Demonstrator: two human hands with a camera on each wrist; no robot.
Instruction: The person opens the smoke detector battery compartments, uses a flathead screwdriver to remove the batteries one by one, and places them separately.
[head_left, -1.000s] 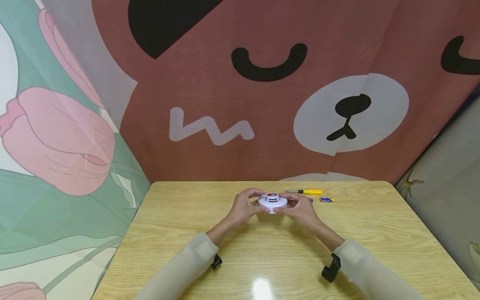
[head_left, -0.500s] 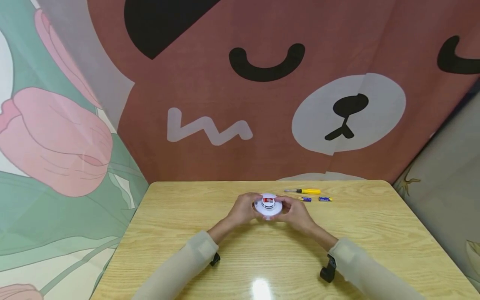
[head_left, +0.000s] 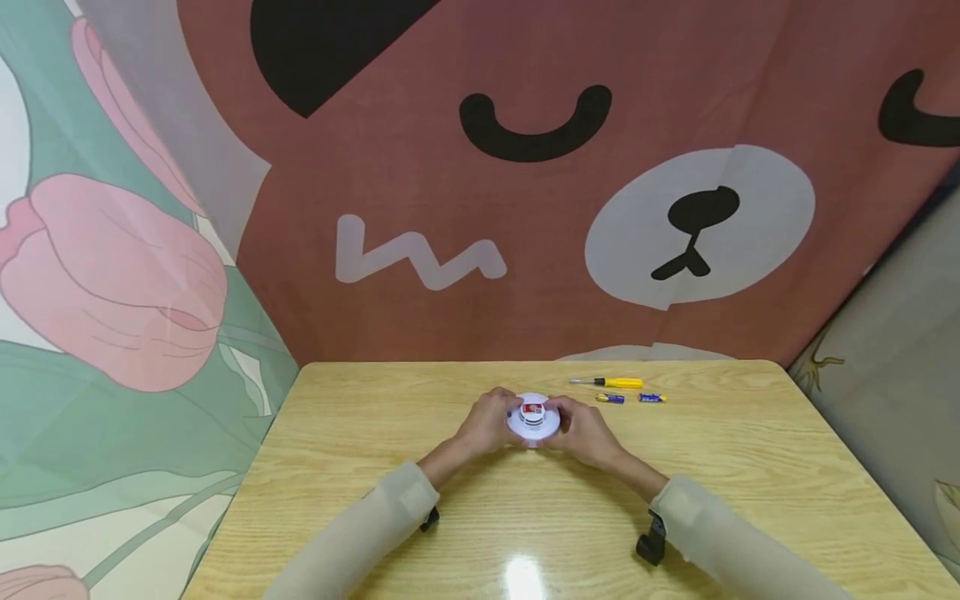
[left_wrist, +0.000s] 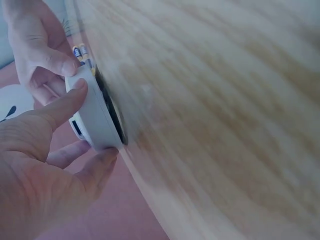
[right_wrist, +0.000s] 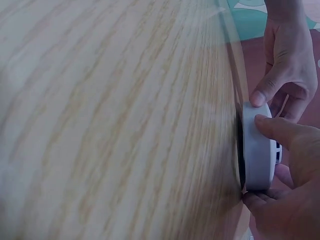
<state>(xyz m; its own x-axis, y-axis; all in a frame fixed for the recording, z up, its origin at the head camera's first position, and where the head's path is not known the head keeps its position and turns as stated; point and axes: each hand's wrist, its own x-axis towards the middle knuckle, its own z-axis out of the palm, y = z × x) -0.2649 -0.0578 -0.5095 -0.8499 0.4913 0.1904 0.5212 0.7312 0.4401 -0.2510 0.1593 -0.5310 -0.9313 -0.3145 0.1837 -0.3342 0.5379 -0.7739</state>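
Note:
Between my two hands is a round white smoke detector (head_left: 533, 421), its vented dome and red label facing up. My left hand (head_left: 487, 421) grips its left side, thumb on the near rim and fingers round the far side. On the opposite side my right hand (head_left: 588, 431) holds it the same way. In the left wrist view the white casing (left_wrist: 97, 115) sits right at the tabletop with a dark line under it. Both thumbs press the near wall of the smoke detector (right_wrist: 257, 150) in the right wrist view.
A screwdriver with a yellow handle (head_left: 624, 382) lies near the table's back edge. In front of it lie two blue batteries, one left (head_left: 611, 398) and one right (head_left: 652, 397). The wooden table (head_left: 360, 400) ends against a cartoon-printed cloth (head_left: 420, 325).
Both hands have brought the smoke detector nearer and slightly left, down toward the tabletop. Its top now shows more fully, and the left battery has come into full view.

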